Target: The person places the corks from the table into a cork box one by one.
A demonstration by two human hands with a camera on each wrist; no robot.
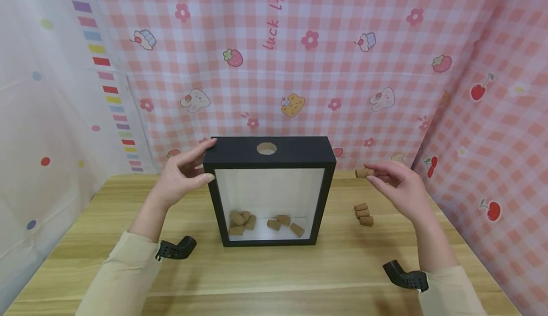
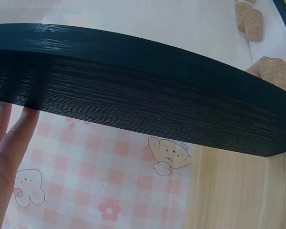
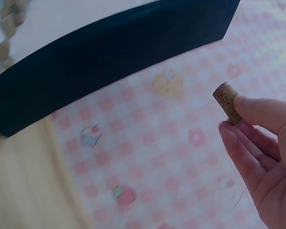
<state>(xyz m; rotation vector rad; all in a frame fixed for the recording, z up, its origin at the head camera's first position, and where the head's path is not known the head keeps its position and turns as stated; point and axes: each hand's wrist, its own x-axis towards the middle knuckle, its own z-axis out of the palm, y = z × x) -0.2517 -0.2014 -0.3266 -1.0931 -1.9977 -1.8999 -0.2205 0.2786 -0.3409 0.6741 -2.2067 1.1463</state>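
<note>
Cork point(image 1: 362, 173) is up off the table point(image 1: 265, 278), right of the black box point(image 1: 299, 150) and apart from it, pinched by one end between thumb and fingertips of the right hand point(image 1: 398, 185); it lies near level in the head view. Left hand point(image 1: 177, 173) grips the box's upper left side, thumb at the front edge, fingers reaching the rear edge; can't tell how hard. Box stands upright, round hole point(image 1: 267, 148) in its top, a left cluster of corks point(image 1: 236, 219) and a right group of three point(image 1: 283, 220) on its floor. Three spare corks point(image 1: 363, 214) lie in a row on the table. Risks as I read it: end-only pinch, so a twist or slip could drop it, and a round body would likely roll. Brought to the hole sideways, it could catch the rim. Box is tall and shallow; a bump or hard left-hand pull could tip or skew it. Low right forearm could scatter the spares.
</note>
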